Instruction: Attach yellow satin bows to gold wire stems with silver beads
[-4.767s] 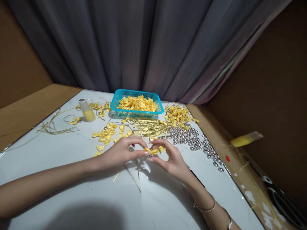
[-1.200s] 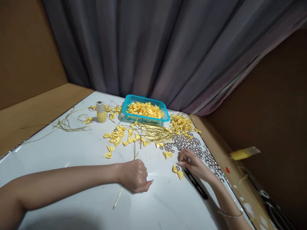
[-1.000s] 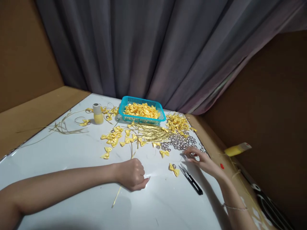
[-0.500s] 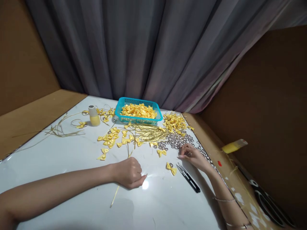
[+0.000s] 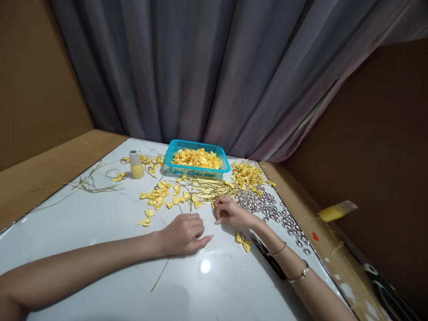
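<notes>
My left hand [image 5: 183,234] is closed in a loose fist low over the white table. A thin gold cord [image 5: 160,275] comes out below it, and cord also shows above the knuckles. My right hand [image 5: 232,213] is just right of it, fingers bent down and pressed together; they hide whatever is in them. A yellow satin bow [image 5: 243,241] with a silver bead lies below the right wrist. Partly under that forearm are black thread snips [image 5: 267,256]. Silver beads [image 5: 257,200] spread to the right, and gold cords [image 5: 210,187] lie in a bundle behind my right hand.
A blue basket [image 5: 197,170] of yellow bows stands at the back. Loose bows [image 5: 155,195] and a yellow bottle [image 5: 137,165] are on the left; finished-looking bows with cords [image 5: 245,174] are heaped right. Beyond the right edge lie another bottle [image 5: 337,211] and dark scissors [image 5: 394,294].
My right hand has moved left from the silver beads to near my left hand, its forearm now over the snips. The left hand stays in place, slightly turned. The view has shifted slightly.
</notes>
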Demonstrator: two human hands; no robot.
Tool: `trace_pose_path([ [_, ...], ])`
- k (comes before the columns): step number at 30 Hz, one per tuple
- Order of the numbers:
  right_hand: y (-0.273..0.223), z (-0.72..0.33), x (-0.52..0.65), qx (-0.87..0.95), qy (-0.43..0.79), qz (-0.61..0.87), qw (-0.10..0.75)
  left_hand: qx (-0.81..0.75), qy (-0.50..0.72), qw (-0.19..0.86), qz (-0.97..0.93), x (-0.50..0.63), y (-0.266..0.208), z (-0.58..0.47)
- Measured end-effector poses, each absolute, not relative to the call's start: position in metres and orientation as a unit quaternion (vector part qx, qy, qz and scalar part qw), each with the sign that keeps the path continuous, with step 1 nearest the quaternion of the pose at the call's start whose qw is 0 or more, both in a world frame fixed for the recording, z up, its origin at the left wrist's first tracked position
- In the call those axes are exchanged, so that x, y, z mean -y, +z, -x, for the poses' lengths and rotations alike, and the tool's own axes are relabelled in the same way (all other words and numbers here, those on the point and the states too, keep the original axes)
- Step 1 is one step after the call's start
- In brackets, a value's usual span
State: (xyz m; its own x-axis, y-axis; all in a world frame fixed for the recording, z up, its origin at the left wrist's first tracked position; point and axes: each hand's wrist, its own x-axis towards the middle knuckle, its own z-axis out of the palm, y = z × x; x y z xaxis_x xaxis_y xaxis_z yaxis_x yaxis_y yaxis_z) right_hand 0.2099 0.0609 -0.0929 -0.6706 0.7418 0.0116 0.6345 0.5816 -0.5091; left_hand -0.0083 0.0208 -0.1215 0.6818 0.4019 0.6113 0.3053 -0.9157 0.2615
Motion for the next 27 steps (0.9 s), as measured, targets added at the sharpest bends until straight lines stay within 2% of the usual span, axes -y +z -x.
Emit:
trace_pose_path([
  [5,-0.066,-0.211,-0.055,0.884,0.241,0.378,0.133,-0.360,0.317,0.361,-0.800,-0.047,-0.105,-0.010],
  [7,-0.049,-0.212,-0.053,0.883,0.236,0.378,0.147,-0.320,0.295,0.512,-0.741,-0.058,-0.096,-0.020],
  [9,-0.033,-0.213,-0.052,0.882,0.231,0.378,0.162,-0.251,0.260,0.589,-0.723,-0.066,-0.084,-0.027],
  [13,-0.013,-0.215,-0.052,0.877,0.247,0.369,0.186,-0.224,0.234,0.572,-0.754,-0.067,-0.058,-0.026],
  [16,-0.008,-0.214,-0.049,0.868,0.280,0.359,0.197,-0.252,0.211,0.518,-0.790,-0.060,-0.045,-0.019],
  [21,-0.007,-0.207,-0.040,0.812,0.390,0.368,0.230,-0.276,0.256,0.429,-0.821,-0.046,-0.035,-0.015],
  [27,0.001,-0.208,-0.028,0.771,0.467,0.359,0.242,-0.245,0.241,0.501,-0.794,-0.033,-0.024,-0.013],
])
